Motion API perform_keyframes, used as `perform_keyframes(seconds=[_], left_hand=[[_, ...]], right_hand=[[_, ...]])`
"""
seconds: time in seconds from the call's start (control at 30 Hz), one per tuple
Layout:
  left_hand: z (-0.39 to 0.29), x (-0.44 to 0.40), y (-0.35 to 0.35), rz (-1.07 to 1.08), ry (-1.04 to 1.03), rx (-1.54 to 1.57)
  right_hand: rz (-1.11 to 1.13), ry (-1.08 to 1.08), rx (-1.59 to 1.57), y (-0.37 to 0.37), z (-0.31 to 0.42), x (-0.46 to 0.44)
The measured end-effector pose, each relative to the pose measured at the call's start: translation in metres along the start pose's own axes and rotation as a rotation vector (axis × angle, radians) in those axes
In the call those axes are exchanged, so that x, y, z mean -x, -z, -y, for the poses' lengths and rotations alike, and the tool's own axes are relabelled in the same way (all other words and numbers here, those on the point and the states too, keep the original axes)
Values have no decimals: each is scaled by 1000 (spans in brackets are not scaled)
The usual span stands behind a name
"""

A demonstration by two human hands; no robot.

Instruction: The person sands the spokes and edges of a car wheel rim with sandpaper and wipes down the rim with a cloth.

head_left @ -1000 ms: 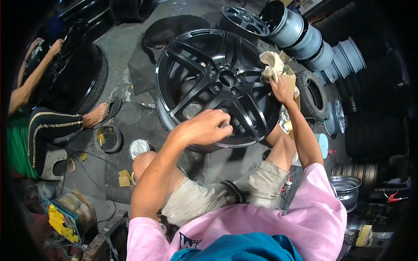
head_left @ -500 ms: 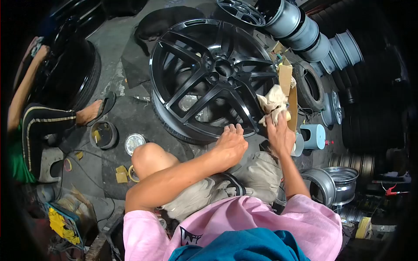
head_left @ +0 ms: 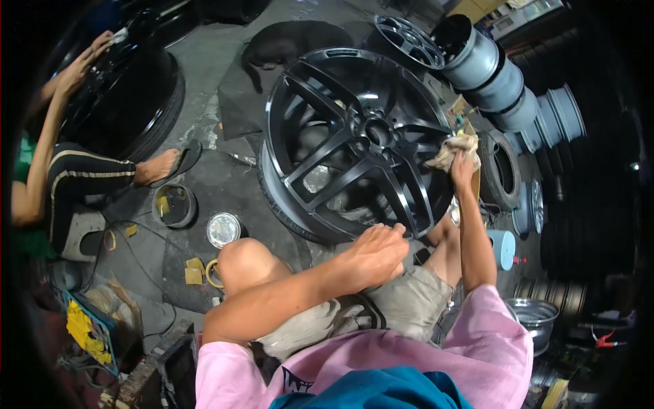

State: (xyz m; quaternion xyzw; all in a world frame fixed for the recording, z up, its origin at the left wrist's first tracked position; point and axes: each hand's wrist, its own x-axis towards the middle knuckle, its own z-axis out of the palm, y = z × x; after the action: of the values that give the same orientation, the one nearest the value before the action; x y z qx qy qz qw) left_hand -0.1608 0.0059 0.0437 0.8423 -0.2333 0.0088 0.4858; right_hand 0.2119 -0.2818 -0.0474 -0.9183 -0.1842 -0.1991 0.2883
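Note:
A large black multi-spoke wheel rim (head_left: 378, 129) lies face up on a tire in front of my knees. My right hand (head_left: 464, 170) grips a cream cloth (head_left: 455, 151) at the rim's right edge. My left hand (head_left: 380, 253) is at the rim's near edge, its fingers curled together; whether anything is between them is hidden.
A co-worker's hands (head_left: 95, 51) hold a white cloth over another dark wheel at the upper left. A black dog (head_left: 296, 42) lies behind the rim. Silver rims (head_left: 477, 65) line the right. A bucket (head_left: 174, 206) and a tin (head_left: 223, 230) stand left, near yellow sandpaper (head_left: 194, 271).
The cloth and my right hand went down toward the rim's near right side, then back up along its edge. My left hand came down off the rim face to its near edge, its fingers now curled.

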Motion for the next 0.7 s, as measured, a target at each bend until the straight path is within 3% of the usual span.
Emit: perform_keyframes(seconds=[0.03, 0.13, 0.23, 0.3, 0.37, 0.4, 0.43, 0.5, 0.53, 0.6, 0.67, 0.7], left_hand=[[7, -3, -5, -219, -115, -66], [7, -14, 27, -325, -110, -55], [10, -21, 82, -492, 6, -34], [21, -17, 120, -711, 69, -117], [36, -6, 150, -931, 125, -57], [39, 1, 161, -1036, 172, 9], [44, 7, 169, -1140, 207, -42], [57, 19, 180, -1257, 265, 48], [64, 23, 182, -1334, 235, 88], [60, 36, 188, -1362, 300, 136], [63, 48, 191, -1422, 223, 147], [61, 56, 195, -1428, 237, 133]], right_hand=[[39, -71, 71, -14, 3, -36], [202, -386, 252, -62, 66, -126], [284, -139, 200, -141, 112, -198], [295, 7, 145, -216, 135, -241], [317, 546, 10, -269, 176, -255], [524, 344, 21, -223, 281, -211], [502, 520, -22, -256, 293, -210], [615, 493, -147, -288, 362, -164], [700, 675, -215, -278, 400, -127], [642, 809, -34, -258, 445, -55], [861, 851, 250, -177, 487, 2], [949, 862, 140, -156, 484, 26]])
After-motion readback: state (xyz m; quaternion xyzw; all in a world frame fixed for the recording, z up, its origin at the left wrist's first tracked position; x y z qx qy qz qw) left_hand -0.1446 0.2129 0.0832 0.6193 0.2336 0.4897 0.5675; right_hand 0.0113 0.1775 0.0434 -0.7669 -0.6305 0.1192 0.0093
